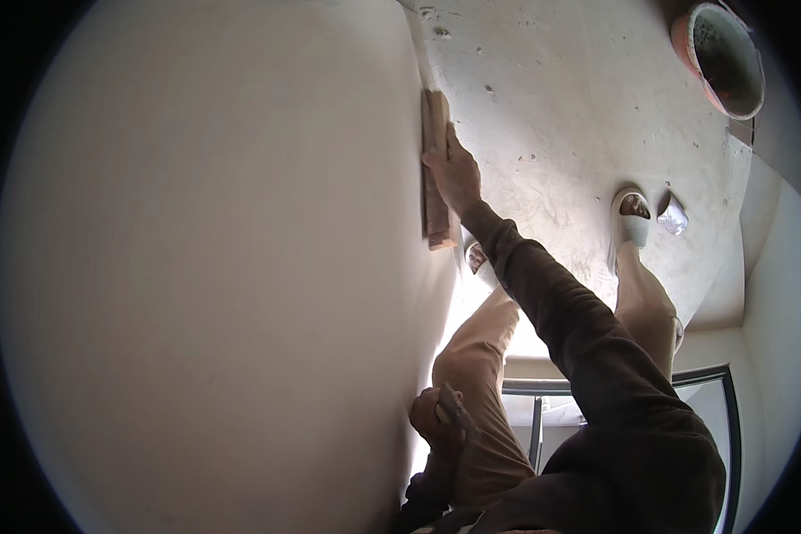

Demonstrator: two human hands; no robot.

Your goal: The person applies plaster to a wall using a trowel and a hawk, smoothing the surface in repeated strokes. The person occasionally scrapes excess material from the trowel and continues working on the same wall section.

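A smooth, pale wall (pixel 214 267) fills the left side of the head view. My right hand (pixel 457 181) is closed around a long wooden float (pixel 437 218), which lies along the wall close to where it meets the floor. Lower down, my left hand (pixel 430 420) stays near the wall beside my left leg. Its fingers wrap round a small hand tool (pixel 455 409) with a flat, dark part; its exact kind is unclear, and the fingers hide some of it.
An orange bucket (pixel 683 43) with grey residue inside stands at the far right. A silvery, cup-like object (pixel 673 215) lies beside my right slipper (pixel 630 227). Small crumbs dot the pale floor (pixel 552 116). Behind my legs is a dark-framed opening (pixel 732 409).
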